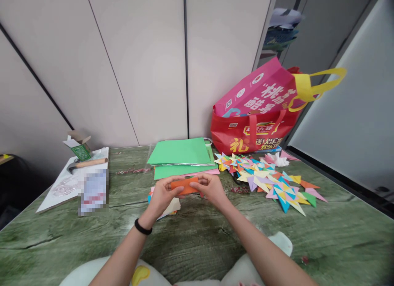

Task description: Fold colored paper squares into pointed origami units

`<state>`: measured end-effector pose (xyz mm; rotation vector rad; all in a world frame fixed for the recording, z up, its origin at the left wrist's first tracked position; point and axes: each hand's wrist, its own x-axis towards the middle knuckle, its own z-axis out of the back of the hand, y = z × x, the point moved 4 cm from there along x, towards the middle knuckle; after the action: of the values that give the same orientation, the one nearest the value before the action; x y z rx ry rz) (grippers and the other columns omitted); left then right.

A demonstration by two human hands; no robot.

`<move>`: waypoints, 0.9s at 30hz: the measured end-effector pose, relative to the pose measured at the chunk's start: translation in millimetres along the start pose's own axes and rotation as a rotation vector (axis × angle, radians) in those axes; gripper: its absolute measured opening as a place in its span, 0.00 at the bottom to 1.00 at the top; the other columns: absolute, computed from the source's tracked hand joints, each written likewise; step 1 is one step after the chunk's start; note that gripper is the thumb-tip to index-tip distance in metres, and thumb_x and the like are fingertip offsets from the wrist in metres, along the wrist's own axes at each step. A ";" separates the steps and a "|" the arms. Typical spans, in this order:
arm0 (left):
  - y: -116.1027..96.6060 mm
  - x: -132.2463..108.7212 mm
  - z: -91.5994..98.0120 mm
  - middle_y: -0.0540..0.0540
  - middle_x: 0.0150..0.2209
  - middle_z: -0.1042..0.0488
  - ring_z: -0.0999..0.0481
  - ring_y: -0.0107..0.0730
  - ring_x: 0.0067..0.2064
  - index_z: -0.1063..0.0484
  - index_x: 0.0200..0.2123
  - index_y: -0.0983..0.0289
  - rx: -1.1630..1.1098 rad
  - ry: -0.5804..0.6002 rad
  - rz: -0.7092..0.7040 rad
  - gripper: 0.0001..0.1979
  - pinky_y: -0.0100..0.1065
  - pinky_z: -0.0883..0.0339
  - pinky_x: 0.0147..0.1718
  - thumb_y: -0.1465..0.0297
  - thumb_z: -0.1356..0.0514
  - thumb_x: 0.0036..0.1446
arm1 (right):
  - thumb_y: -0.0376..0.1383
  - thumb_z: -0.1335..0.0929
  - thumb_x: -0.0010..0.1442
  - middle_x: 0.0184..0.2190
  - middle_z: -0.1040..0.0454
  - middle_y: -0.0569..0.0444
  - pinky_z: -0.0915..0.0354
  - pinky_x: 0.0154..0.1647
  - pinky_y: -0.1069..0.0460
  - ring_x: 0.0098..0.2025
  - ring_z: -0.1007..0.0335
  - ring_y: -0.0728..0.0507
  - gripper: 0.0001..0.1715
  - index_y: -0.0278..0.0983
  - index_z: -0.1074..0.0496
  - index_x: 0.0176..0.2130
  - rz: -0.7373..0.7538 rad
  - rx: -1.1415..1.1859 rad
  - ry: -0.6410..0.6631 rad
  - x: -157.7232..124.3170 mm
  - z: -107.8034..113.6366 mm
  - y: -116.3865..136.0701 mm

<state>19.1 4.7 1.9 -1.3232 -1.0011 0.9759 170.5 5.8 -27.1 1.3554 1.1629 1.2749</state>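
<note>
Between my two hands is a narrow folded strip of orange paper (184, 186), raised above the table. My left hand (166, 192) pinches its left end with thumb and fingers. At the other end my right hand (209, 188) grips it the same way. Below and partly behind my left hand lie loose paper pieces (172, 206) in cream, blue and pink, half hidden by the hand. A stack of green paper sheets (181, 152) rests just beyond my hands. Off to the right spreads a heap of folded, pointed paper pieces (264, 175) in many colours.
A red gift bag (237, 132) with a pink bag (261, 88) in it stands at the back right. At left, a hammer (89, 164) and small green box (80, 148) sit on a white board (61, 191). The green wood-grain table (197, 236) meets a panelled wall behind.
</note>
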 end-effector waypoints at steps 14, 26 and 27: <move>1.2 0.5 0.2 0.55 0.37 0.22 0.23 0.38 0.35 0.26 0.38 0.65 0.065 -0.036 -0.036 0.18 0.36 0.26 0.32 0.68 0.35 0.40 | 0.38 0.34 0.51 0.26 0.31 0.57 0.40 0.24 0.56 0.26 0.35 0.49 0.07 0.38 0.34 0.32 0.230 -0.150 -0.002 -4.2 -2.1 8.1; 3.1 2.7 1.8 0.57 0.36 0.22 0.24 0.38 0.34 0.26 0.40 0.66 0.112 -0.035 -0.061 0.19 0.36 0.28 0.33 0.69 0.35 0.40 | 0.37 0.28 0.43 0.33 0.27 0.52 0.37 0.38 0.51 0.38 0.32 0.43 0.11 0.37 0.28 0.30 0.242 -0.174 0.072 -3.7 -7.9 -0.6; 2.2 2.4 1.2 0.56 0.35 0.22 0.24 0.37 0.33 0.26 0.40 0.65 0.107 -0.032 -0.063 0.19 0.35 0.28 0.32 0.70 0.35 0.40 | 0.37 0.28 0.43 0.33 0.27 0.52 0.37 0.37 0.51 0.38 0.32 0.43 0.11 0.37 0.28 0.30 0.228 -0.160 0.071 -3.3 -8.0 -2.2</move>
<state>18.7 7.4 -0.3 -1.1839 -0.9955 0.9916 162.4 3.0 -29.3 1.3609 0.9506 1.5554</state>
